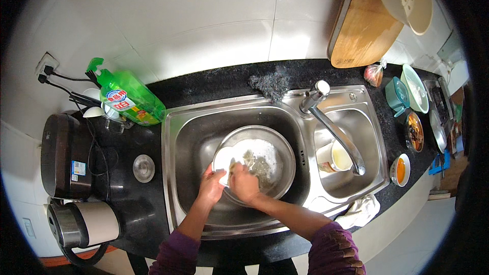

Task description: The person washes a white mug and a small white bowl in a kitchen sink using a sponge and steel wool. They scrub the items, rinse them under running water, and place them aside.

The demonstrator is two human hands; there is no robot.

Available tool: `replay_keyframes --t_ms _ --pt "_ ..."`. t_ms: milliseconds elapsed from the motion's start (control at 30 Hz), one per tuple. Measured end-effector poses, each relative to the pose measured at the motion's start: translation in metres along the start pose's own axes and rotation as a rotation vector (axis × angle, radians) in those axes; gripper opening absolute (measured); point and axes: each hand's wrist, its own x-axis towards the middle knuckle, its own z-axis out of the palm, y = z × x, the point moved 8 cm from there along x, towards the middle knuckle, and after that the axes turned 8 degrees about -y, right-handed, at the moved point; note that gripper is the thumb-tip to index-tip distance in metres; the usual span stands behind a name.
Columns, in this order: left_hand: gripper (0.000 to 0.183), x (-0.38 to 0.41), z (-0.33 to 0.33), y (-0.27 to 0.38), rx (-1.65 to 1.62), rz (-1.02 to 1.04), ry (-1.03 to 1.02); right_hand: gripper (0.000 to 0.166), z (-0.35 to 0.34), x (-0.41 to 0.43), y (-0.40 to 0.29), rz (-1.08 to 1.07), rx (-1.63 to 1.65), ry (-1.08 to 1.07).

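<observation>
My left hand (212,185) grips the rim of a white bowl (222,159), tilted over the left side of a steel basin (284,147). My right hand (244,184) is curled against the inside of that bowl, closed on a small yellowish scrubber (231,169). Most of the scrubber is hidden by my fingers, so its exact kind is unclear. Suds and cloudy water (263,170) lie in the basin, which rests in the larger compartment of a stainless steel double sink (198,133).
A chrome faucet (336,133) points over the smaller compartment, where white cups or bowls (326,158) lie. Left are a green detergent bottle (131,99), a steel lid (144,168) and an electric kettle (95,223). A white cloth (361,212) and an orange-filled bowl (400,170) are right.
</observation>
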Motion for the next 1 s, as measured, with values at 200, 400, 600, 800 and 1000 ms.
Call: replay_keyframes --t_ms 200,400,600,800,1000 --pt "0.03 -0.004 0.004 -0.007 -0.003 -0.029 0.128 0.02 -0.009 0.013 -0.038 -0.253 -0.058 0.132" --pt "0.026 -0.01 -0.003 -0.006 0.023 -0.017 0.203 0.019 -0.018 0.036 -0.003 -0.259 -0.353 0.266" --pt "0.027 -0.005 -0.021 0.011 0.198 -0.058 0.322 0.024 -0.035 0.058 0.085 0.135 -0.358 0.141" --pt "0.033 -0.008 -0.015 0.019 0.25 -0.083 0.274 0.034 0.018 0.04 0.112 0.045 -0.596 -0.427" --pt "0.035 -0.006 -0.022 0.012 0.441 -0.092 0.23 0.031 -0.035 0.015 -0.019 -0.522 -0.466 -0.178"
